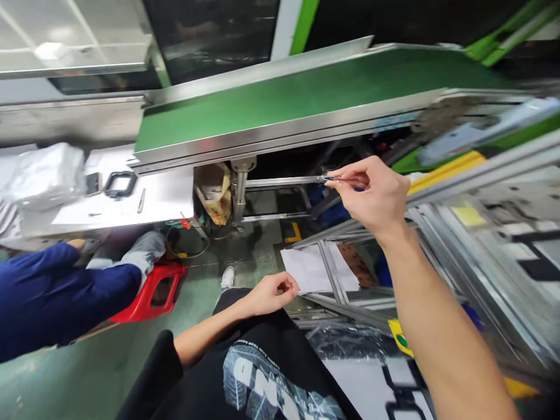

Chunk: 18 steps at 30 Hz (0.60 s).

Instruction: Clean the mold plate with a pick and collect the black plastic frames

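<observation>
My right hand (pixel 374 195) is stretched forward below the edge of the green conveyor belt (pixel 280 99). Its thumb and fingers are pinched on a small, thin object (pixel 324 178) with a shiny, dark-blue end; blur and size hide its exact kind. Lower down, my left hand (pixel 273 293) hovers close to my lap, its fingers curled and the thumb near the index finger. Whether it pinches anything small I cannot make out.
At left, a person in a blue sleeve (pixel 79 286) sits on a red stool (pixel 164 291) by a bench holding a black frame (pixel 120 184), a phone (pixel 93 184) and plastic bags (pixel 48 172). Metal rails (pixel 330 271) and white sheets (pixel 301 269) lie right of my lap.
</observation>
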Available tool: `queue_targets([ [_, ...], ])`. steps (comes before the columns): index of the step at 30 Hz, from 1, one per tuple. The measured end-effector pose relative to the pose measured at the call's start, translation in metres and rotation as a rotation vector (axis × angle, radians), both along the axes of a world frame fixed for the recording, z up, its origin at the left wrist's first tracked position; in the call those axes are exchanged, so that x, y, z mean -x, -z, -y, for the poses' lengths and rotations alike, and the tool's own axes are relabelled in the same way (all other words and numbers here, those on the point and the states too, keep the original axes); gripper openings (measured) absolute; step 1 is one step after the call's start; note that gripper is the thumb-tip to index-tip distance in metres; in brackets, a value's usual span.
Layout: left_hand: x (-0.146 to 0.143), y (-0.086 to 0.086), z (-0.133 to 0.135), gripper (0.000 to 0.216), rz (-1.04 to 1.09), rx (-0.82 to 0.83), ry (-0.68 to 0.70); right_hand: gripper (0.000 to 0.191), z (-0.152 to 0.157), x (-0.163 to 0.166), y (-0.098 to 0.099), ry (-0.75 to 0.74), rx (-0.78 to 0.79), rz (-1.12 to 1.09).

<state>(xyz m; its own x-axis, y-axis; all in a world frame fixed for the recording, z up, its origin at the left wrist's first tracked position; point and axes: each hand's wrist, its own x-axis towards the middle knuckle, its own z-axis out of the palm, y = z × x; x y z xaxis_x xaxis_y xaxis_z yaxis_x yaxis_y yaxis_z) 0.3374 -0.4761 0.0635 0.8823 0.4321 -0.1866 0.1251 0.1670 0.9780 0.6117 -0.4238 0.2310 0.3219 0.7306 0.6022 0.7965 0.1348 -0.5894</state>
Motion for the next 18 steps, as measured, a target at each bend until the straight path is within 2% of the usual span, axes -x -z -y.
queue_targets([
  [3, 0.008, 0.003, -0.008, 0.022, -0.003, 0.005, -0.095, 0.019, -0.052, 0.037, 0.023, -0.141, 0.025, -0.042],
  [7, 0.033, 0.011, -0.020, 0.024, -0.010, 0.035, -0.266, 0.019, -0.121, 0.085, 0.070, -0.274, 0.105, -0.128],
  [12, 0.081, 0.026, -0.035, 0.023, -0.052, 0.101, -0.542, 0.019, -0.203, 0.135, 0.132, -0.301, 0.140, -0.052],
  [15, 0.104, 0.030, -0.039, 0.022, -0.085, 0.148, -0.675, 0.010, -0.250, 0.157, 0.150, -0.288, 0.126, 0.032],
  [18, 0.117, 0.030, -0.044, 0.023, -0.103, 0.190, -0.737, 0.004, -0.282, 0.168, 0.155, -0.268, 0.101, 0.085],
])
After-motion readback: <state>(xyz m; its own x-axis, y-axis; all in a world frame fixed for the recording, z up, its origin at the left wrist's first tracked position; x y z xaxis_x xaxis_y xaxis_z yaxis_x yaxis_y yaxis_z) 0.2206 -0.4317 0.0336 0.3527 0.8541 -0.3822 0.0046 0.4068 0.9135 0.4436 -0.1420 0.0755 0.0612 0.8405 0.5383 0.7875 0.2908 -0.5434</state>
